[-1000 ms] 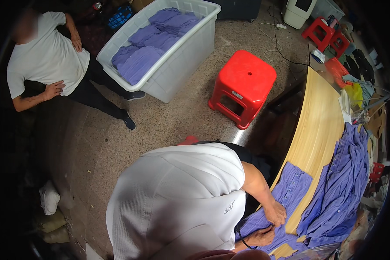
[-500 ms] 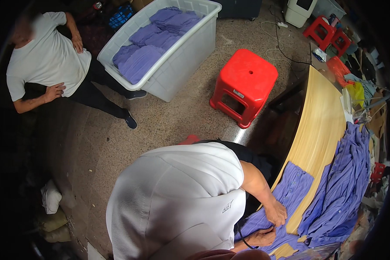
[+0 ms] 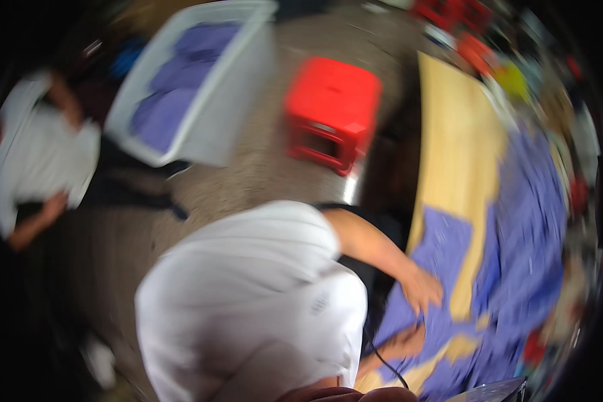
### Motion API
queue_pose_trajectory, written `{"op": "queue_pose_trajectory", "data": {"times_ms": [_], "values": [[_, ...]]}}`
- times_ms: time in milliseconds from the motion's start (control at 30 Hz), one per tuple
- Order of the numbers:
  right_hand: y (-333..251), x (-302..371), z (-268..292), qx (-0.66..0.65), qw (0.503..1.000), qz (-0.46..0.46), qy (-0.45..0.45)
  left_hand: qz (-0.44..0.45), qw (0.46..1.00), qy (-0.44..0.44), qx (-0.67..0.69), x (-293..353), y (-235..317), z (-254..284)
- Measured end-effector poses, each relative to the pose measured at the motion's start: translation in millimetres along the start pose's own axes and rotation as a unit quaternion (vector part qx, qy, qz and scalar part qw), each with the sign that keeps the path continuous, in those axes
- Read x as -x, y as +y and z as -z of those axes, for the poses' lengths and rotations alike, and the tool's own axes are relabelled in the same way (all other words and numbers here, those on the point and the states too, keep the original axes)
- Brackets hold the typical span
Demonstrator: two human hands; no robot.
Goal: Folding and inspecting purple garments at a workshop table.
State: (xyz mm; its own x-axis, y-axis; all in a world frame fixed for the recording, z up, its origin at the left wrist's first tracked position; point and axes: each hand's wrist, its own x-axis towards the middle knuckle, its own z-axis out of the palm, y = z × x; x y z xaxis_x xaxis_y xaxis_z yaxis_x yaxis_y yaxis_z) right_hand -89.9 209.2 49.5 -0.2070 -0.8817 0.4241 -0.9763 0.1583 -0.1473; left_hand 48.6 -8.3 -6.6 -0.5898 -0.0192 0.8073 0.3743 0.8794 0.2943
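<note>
Purple cloth with a row of small buttons, apparently a shirt (image 3: 442,241), lies spread along the near edge of the wooden tabletop (image 3: 455,134). My left hand (image 3: 422,289) bends down onto this shirt, its fingers and thumb closing on the cloth. Just below it, my right hand (image 3: 405,343) has curled fingers at the same cloth. Motion blur softens both hands, and the exact fold between the fingers is hidden. More purple garments (image 3: 526,234) lie heaped beside it, farther to the right on the table.
A red plastic stool (image 3: 335,94) stands on the floor. Behind it to the left is a large white bin (image 3: 241,100) holding folded purple cloth (image 3: 174,94). A person in a white shirt (image 3: 43,147) stands at the far left. A dark cable (image 3: 385,362) hangs near my right forearm.
The whole view has shifted and blurred, with the bin, stool and standing person now farther left. My hands stay on the purple shirt, slightly farther apart than before.
</note>
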Motion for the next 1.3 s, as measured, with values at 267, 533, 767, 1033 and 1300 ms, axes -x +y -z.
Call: {"op": "queue_pose_trajectory", "data": {"times_ms": [267, 533, 767, 1033, 1300], "values": [[-49, -42, 38, 0.041, 0.997, -0.060, 0.017, 0.154, 0.981, -0.121, -0.009, -62, 34, 36], [-51, -19, 24, -0.024, 0.988, -0.149, 0.041, 0.169, 0.982, -0.086, 0.006, -63, 43, 21], [-45, -32, 12, 0.010, 0.986, -0.150, 0.070, 0.141, 0.981, -0.109, -0.074, -73, 33, 11], [-9, 18, -7, 0.144, 0.986, -0.067, 0.056, 0.069, 0.995, -0.073, -0.022, -53, 31, -42], [-35, -15, 4, 0.177, 0.981, -0.041, 0.063, 0.051, 0.997, 0.030, -0.046, -39, 12, -50]]}}
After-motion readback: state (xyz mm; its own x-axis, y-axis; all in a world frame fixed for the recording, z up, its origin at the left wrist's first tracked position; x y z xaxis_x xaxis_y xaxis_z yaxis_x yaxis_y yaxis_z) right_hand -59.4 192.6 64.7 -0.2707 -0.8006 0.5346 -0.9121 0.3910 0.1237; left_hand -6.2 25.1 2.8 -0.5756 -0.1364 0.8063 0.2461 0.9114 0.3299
